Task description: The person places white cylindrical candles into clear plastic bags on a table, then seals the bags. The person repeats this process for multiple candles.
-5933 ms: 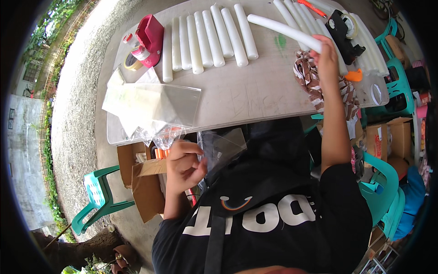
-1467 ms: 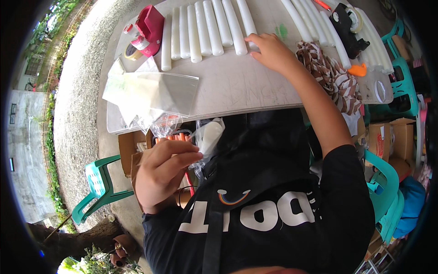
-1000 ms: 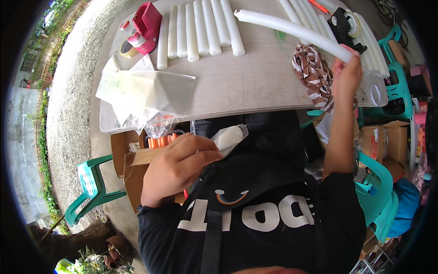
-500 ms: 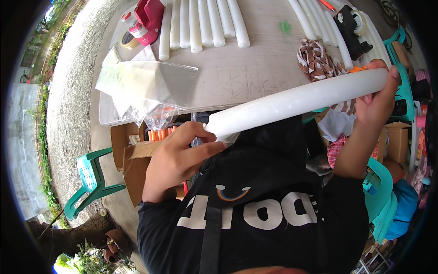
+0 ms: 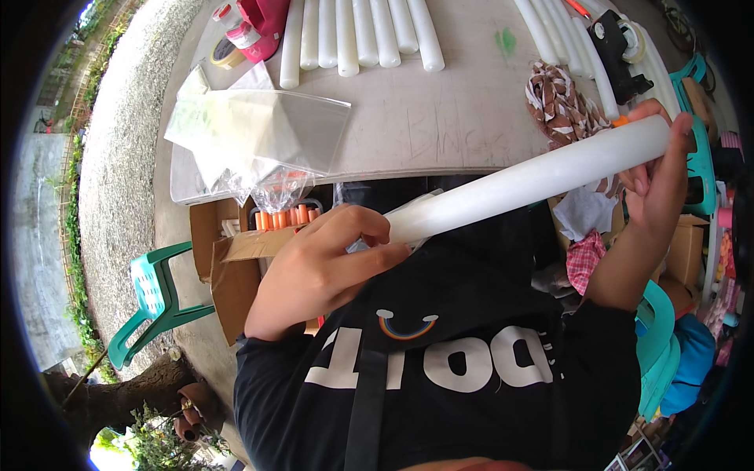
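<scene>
L hand (image 5: 318,271) closed round near end of a long white foam tube (image 5: 534,177), fingers curled over it w/ clear plastic bunched at that end. R hand (image 5: 656,169) grips the far end, fingers wrapped. Tube held in air across the chest, tilted up to the R, just off the surface (image 5: 440,118) edge. On surface: clear plastic bags (image 5: 251,137), row of 5 white tubes (image 5: 353,35), red tape dispenser (image 5: 263,23), brown patterned cloth (image 5: 561,102). Below: cardboard box (image 5: 232,267), green chair (image 5: 153,302).
</scene>
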Motion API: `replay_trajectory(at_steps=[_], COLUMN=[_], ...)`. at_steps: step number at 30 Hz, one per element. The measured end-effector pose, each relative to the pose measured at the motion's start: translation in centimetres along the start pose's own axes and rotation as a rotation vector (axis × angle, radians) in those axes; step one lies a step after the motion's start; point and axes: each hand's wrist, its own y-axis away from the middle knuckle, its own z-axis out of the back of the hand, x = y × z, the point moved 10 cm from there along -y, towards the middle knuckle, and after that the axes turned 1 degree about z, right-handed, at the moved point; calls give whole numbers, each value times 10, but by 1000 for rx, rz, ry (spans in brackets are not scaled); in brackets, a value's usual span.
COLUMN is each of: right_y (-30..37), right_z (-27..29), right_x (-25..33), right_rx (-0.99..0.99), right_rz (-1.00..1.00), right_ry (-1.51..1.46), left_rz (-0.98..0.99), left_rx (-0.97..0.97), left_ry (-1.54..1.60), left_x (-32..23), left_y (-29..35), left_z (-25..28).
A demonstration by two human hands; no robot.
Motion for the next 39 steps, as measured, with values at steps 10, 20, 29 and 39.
replay_trajectory(at_steps=[10,20,29,39], right_y=[-4,21,51,-2], right_z=[-58,-153,-193,-45], right_x=[62,63,3,-9], right_rx=[187,761,766,-300], right_rz=[438,509,455,661], right_ry=[496,309,501,1519], left_rz=[3,70,33,53], left_rx=[18,-44,-36,-61], left_ry=[62,96,120,112], left_x=[5,20,16,26], left_y=[-5,-7,-13,1], left_z=[-6,-2,-2,2])
